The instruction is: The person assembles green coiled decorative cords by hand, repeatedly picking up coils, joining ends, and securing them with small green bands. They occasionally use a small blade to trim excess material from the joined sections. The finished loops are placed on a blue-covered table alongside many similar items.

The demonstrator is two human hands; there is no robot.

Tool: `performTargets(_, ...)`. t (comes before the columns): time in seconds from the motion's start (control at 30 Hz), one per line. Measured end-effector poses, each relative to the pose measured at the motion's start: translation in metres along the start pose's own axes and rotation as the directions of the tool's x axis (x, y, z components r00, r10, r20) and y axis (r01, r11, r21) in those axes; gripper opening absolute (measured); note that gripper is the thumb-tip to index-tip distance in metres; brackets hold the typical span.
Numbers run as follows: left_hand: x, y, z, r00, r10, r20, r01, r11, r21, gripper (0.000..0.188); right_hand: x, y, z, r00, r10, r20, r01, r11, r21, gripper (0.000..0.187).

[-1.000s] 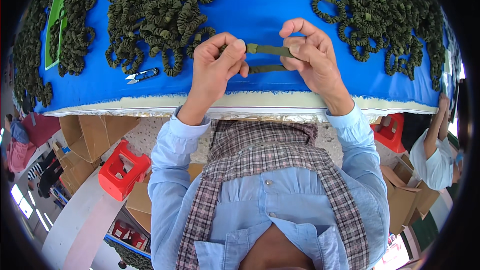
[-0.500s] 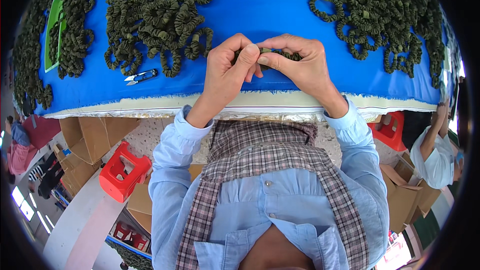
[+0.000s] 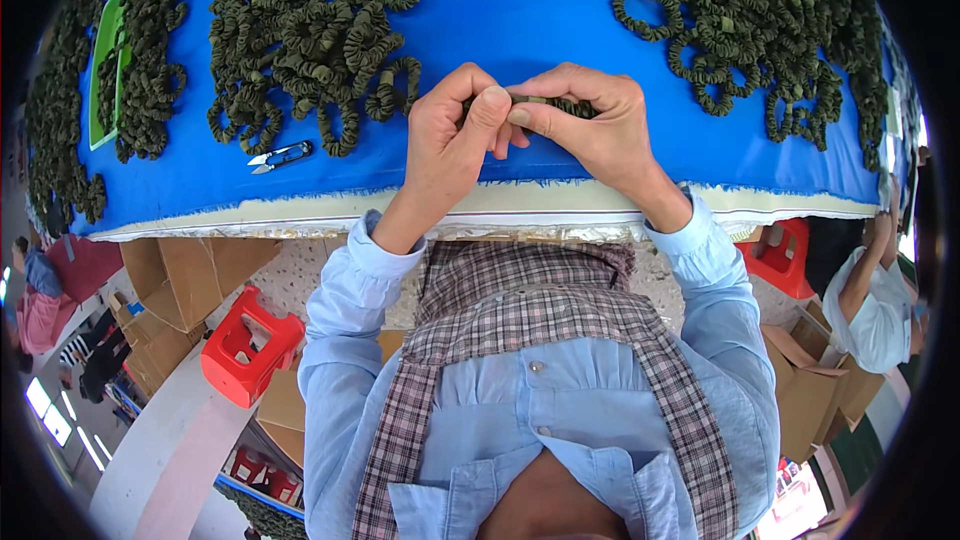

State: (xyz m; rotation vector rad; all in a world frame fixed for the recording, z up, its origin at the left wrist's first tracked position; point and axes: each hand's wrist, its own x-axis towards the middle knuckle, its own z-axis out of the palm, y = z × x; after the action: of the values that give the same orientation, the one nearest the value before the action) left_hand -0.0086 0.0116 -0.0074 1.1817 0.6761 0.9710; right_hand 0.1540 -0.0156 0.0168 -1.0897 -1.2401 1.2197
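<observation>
A dark green gathered-fabric scrunchie (image 3: 577, 106) is stretched between my hands, just above the blue-covered table near its front edge. My left hand (image 3: 446, 128) pinches one part of it between thumb and forefinger. Thumb and index finger of my right hand (image 3: 604, 128) press on it close beside, so the two thumb tips almost meet. Ruffled folds show along the right forefinger, while the fingers cover most of the left portion. Left of my hands lies a pair of thread snips (image 3: 281, 156), near a heap of similar scrunchies (image 3: 310, 40).
Another scrunchie heap (image 3: 760, 30) spreads over the right side of the blue cloth (image 3: 500, 10). A green tray (image 3: 98, 136) sits among more at far left. Below the table are a red stool (image 3: 250, 345) and cardboard boxes (image 3: 175, 280). A co-worker (image 3: 868, 310) is at the right.
Both hands keep their pinch on the scrunchie with only a tiny shift. Slightly more of its smooth band shows between the thumb tips.
</observation>
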Motion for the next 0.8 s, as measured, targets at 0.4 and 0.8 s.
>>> performTargets(0.4,-0.004,0.006,-0.017,0.994,0.002,-0.109,-0.036,0.949,-0.313,0.026,0.005,-0.002,-0.026,0.978,0.099,0.184,-0.138,0.967,0.213,0.029)
performTargets(0.8,0.001,0.019,-0.007,0.967,-0.223,0.125,0.210,0.972,0.105,0.017,0.001,0.001,-0.016,0.969,0.085,0.233,-0.094,0.995,0.027,0.034)
